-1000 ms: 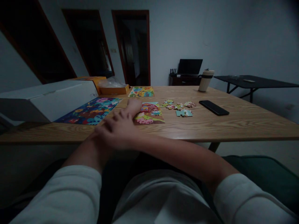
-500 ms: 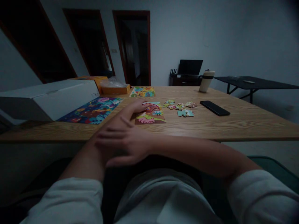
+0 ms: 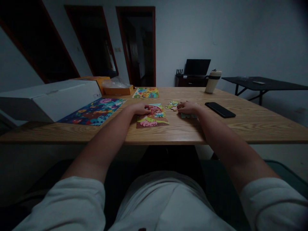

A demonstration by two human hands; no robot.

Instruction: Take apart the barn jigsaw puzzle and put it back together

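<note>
A partly assembled farm puzzle (image 3: 154,120) with a red barn and pink shapes lies near the table's front edge. My left hand (image 3: 141,108) rests at its upper left side, fingers curled; whether they pinch anything is too small to tell. To the right, my right hand (image 3: 189,107) is down over the loose puzzle pieces (image 3: 172,105), its fingers bent and touching some of them. It covers part of the pile, and a joined light-green piece (image 3: 187,115) shows below the palm. What lies under its fingertips is hidden.
A dark sea-themed puzzle (image 3: 96,112) and a white box (image 3: 69,99) lie left. Behind are an orange box tray (image 3: 117,91) with plastic and a colourful picture puzzle (image 3: 146,92). A black phone (image 3: 220,109) and a cup (image 3: 213,81) stand on the right.
My right hand has moved from over my left forearm, out and right to the loose pieces. My left hand stays by the farm puzzle. The view has shifted slightly.
</note>
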